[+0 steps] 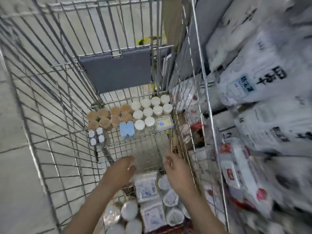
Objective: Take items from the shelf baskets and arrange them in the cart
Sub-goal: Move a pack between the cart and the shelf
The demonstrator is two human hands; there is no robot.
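Observation:
I look down into a wire cart. At its far end stand rows of brown-lidded jars and white-lidded jars, with a blue pack, a small white four-pack and a flat clear box in front of them. Near me lie white packets and round white tubs. My left hand hovers above the near items, fingers loosely bent, holding nothing. My right hand is beside it with fingers relaxed and empty. The picture is blurred by motion.
A grey flap hangs on the cart's far wall. To the right, behind wire bars, shelf baskets hold large white bags with black lettering and red-and-white packs. Pale floor tiles lie to the left.

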